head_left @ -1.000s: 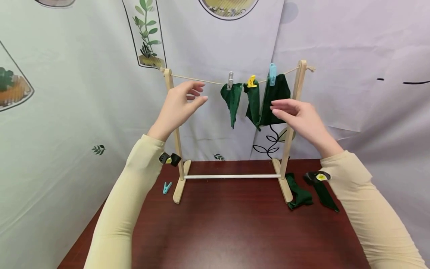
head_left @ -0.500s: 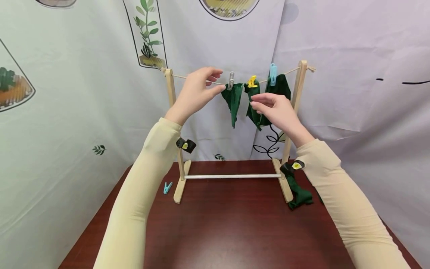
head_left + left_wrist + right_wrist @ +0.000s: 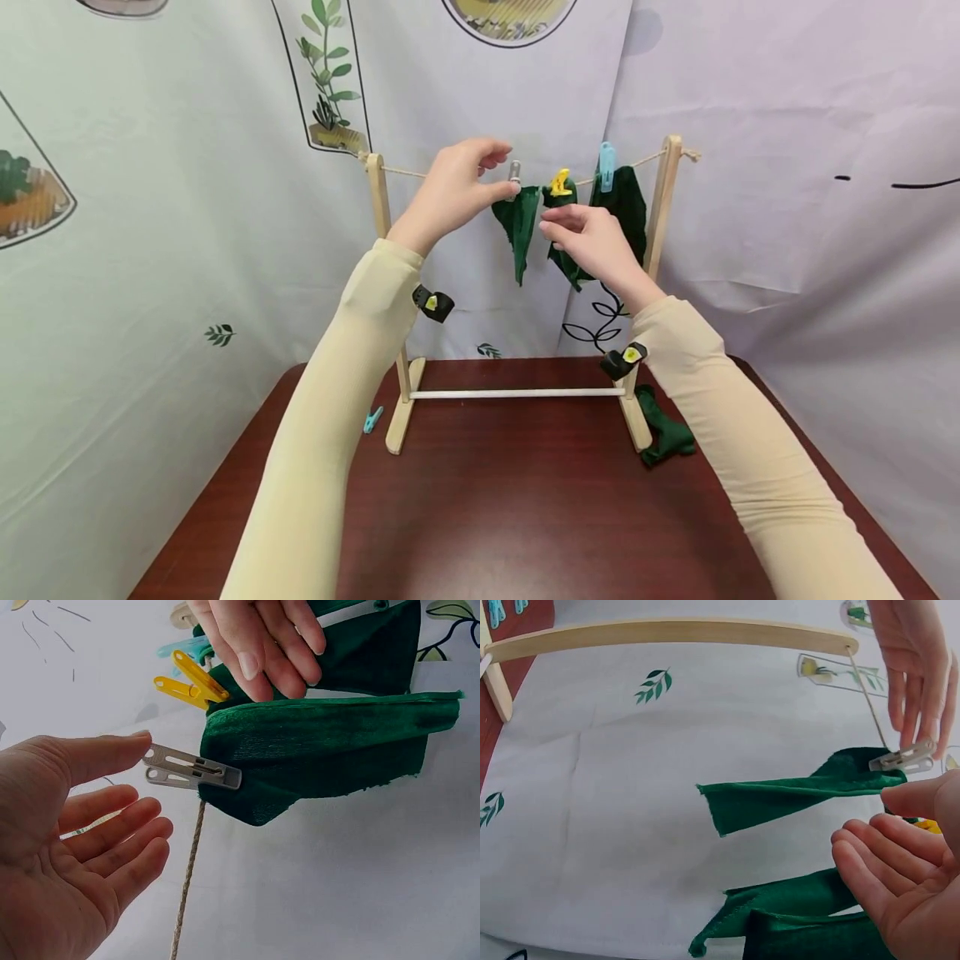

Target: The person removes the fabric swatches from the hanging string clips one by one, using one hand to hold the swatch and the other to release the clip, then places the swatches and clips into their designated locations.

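Near the top centre of the head view, the upright grey plastic clothespin (image 3: 514, 179) pinning a dark green cloth strip (image 3: 519, 227) to the string touches the left hand (image 3: 457, 190), fingers loosely spread and empty; the right hand (image 3: 588, 237), also relaxed and empty, is just lower right.

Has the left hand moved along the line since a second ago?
Yes. The left hand has moved rightward along the string, away from the rack's left post, and its fingertips now touch the grey clothespin on the leftmost green cloth.
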Motion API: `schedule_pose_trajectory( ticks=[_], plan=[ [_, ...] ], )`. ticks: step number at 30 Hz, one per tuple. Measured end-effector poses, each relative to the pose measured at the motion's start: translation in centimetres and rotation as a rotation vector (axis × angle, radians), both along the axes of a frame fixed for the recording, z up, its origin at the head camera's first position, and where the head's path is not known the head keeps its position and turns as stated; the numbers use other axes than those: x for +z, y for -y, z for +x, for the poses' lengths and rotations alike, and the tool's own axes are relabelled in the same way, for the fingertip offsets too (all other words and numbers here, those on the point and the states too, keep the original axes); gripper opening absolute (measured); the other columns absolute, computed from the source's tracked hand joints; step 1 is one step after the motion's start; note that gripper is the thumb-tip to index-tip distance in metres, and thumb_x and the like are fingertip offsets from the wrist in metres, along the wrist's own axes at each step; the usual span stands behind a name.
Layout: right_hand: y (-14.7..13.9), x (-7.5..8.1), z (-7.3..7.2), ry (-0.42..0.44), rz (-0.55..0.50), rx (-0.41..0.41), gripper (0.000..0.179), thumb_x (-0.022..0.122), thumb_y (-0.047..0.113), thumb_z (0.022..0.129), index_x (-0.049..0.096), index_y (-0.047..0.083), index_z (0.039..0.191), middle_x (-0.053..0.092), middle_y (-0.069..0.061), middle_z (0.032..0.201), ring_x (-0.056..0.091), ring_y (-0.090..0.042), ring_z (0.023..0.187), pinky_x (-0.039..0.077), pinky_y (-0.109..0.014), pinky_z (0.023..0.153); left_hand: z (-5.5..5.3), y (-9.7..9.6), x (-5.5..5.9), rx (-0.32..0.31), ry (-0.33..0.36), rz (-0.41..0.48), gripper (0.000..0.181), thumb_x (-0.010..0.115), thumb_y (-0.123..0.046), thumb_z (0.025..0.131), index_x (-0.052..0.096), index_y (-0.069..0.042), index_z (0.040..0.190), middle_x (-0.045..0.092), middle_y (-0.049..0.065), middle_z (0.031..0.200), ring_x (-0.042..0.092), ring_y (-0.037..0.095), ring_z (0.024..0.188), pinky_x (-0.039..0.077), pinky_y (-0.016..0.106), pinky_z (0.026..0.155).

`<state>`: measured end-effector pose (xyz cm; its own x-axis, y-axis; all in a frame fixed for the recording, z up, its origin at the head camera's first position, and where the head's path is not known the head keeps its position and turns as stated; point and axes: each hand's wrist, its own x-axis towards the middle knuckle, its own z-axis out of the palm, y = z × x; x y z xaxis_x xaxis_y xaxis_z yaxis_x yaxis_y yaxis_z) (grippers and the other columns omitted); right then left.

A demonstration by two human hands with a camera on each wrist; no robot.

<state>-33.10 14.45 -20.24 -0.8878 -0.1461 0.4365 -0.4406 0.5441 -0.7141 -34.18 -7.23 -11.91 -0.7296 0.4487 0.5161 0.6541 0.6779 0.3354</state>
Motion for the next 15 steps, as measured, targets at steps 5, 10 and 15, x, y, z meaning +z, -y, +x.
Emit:
schedule_pose_trajectory(
  ticks=[5,10,15],
  plan=[
    [0.8,0.0,-0.1,-0.042,0.057,-0.039,0.041,0.063,0.035,0.101,0.067,0.008,0.131,0.067,-0.008,0.13,0.064,-0.022,0.115,0.054,-0.042,0.094,-0.4,-0.3,0.0,-0.009,0.007,-0.032,0.052,0.07,-0.026,0.097,0.056,-0.006,0.142,0.061,0.006,0.137,0.055,0.018,0.125,0.042,0.025,0.105],
    [1.4,-0.2,-0.3,-0.048,0.038,-0.043,0.044,0.063,0.038,0.1,0.067,0.007,0.131,0.067,-0.01,0.129,0.063,-0.024,0.117,0.054,-0.043,0.094,-0.7,-0.5,-0.2,-0.011,-0.003,-0.07,0.047,0.069,-0.025,0.098,0.058,-0.006,0.14,0.062,0.006,0.134,0.056,0.019,0.123,0.043,0.028,0.105],
    [1.7,-0.2,-0.7,-0.029,-0.021,-0.04,0.045,0.063,0.04,0.1,0.066,0.006,0.131,0.069,-0.009,0.125,0.067,-0.023,0.109,0.056,-0.04,0.09,-0.7,-0.8,-0.1,-0.001,0.008,-0.083,0.048,0.067,-0.026,0.099,0.057,-0.006,0.141,0.063,0.007,0.134,0.057,0.02,0.123,0.044,0.028,0.105]
  ],
)
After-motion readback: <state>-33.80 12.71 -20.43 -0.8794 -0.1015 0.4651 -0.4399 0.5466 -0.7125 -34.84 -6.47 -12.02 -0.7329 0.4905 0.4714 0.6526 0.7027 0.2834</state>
